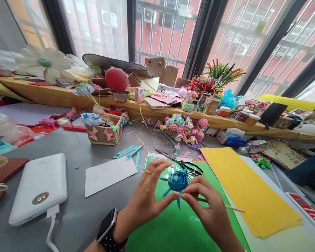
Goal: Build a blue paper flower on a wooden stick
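Note:
A blue paper flower (177,181) with layered petals and thin strips hanging below it is between my two hands, above a glossy green sheet (178,227). My left hand (149,189) curves around its left side, thumb pressed at the flower's base and index finger raised over the top. My right hand (206,199) pinches the base between thumb and fingertips. A thin wooden stick (235,209) passes behind the right fingers and juts out to the right; whether it joins the flower is hidden. Black-handled scissors (191,168) lie just behind the flower.
Light-blue paper strips (128,152) and a white paper (110,176) lie left, near a white power bank (40,189) with a cable. Yellow sheets (241,185) lie right. Behind stand a decorated box (105,134), crocheted flowers (178,127) and a crowded wooden ledge (136,111).

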A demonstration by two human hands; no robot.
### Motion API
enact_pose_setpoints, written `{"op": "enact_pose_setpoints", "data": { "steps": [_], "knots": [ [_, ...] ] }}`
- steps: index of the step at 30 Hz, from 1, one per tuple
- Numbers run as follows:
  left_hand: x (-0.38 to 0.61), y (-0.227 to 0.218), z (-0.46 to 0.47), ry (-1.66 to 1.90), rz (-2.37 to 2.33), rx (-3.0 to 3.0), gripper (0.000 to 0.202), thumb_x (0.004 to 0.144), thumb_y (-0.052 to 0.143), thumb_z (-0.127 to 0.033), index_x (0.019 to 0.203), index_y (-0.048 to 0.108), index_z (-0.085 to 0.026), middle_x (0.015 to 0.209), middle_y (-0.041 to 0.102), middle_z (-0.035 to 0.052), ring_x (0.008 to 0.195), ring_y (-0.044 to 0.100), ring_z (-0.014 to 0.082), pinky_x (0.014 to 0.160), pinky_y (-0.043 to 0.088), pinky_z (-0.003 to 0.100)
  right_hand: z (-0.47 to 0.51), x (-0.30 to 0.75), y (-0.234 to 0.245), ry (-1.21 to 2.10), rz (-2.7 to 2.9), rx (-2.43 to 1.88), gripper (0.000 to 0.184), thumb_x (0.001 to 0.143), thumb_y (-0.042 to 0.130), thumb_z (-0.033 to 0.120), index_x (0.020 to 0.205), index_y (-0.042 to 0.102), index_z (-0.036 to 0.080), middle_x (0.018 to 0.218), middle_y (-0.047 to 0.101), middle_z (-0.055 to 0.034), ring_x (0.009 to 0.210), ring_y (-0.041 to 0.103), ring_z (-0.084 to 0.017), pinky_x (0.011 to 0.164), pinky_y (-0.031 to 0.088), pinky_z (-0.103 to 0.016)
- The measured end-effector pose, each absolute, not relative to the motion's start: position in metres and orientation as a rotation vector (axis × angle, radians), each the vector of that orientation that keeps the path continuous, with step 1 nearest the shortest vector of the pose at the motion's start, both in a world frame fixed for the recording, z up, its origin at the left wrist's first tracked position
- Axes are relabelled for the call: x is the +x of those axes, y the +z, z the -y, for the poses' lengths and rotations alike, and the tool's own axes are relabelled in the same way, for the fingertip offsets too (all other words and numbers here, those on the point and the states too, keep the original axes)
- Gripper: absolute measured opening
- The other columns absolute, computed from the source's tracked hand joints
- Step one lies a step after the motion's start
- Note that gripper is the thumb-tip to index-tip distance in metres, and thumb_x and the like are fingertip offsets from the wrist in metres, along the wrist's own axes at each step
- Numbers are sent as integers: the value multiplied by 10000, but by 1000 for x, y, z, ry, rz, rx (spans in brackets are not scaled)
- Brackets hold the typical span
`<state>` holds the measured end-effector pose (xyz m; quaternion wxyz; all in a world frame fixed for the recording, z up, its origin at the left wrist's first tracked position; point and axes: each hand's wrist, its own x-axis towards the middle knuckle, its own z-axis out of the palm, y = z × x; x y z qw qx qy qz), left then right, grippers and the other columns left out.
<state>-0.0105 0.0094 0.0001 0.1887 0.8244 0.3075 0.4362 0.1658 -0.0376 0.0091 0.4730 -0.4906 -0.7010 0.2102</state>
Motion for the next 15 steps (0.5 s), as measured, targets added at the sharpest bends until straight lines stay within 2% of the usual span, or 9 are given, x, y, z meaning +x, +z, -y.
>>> {"op": "enact_pose_setpoints", "data": {
  "steps": [3, 6, 10, 12, 15],
  "knots": [
    [-10, -3, -10, 1082, -813, 2092, 739, 712, 672, -270, 1311, 241, -225, 1303, 359, 150, 1128, 451, 255, 891, 455, 407, 40, 164, 7, 499, 1703, -1157, 89, 803, 571, 233, 749, 628, 191, 726, 536, -33, 628, 545, -135, 492, 487, -204],
    [-8, -6, -11, 929, -712, 1807, 753, 712, 675, -279, 1320, 233, -263, 1314, 367, 144, 992, 562, 217, 836, 493, 375, 41, 160, 4, 518, 1659, -1125, 106, 811, 559, 255, 750, 622, 197, 721, 525, -35, 630, 541, -138, 499, 499, -207],
    [-6, -6, -14, 840, -598, 1503, 635, 704, 676, -340, 1250, 368, -239, 1098, 520, 90, 788, 615, 155, 707, 521, 301, 41, 159, 0, 514, 1669, -1114, 108, 809, 564, 270, 749, 619, 199, 721, 525, -34, 621, 542, -136, 500, 501, -208],
    [-5, -5, -15, 848, -591, 1463, 593, 682, 688, -371, 1195, 436, -214, 978, 554, 62, 756, 607, 150, 667, 512, 274, 41, 159, -1, 495, 1685, -1116, 97, 807, 569, 260, 752, 619, 199, 724, 524, -31, 610, 543, -130, 503, 496, -208],
    [-4, -4, -16, 856, -610, 1469, 585, 669, 691, -392, 1170, 466, -190, 897, 569, 52, 717, 590, 144, 624, 495, 254, 41, 160, -1, 465, 1698, -1118, 79, 807, 571, 236, 763, 620, 195, 734, 526, -27, 606, 551, -122, 509, 493, -201]
  ]
}}
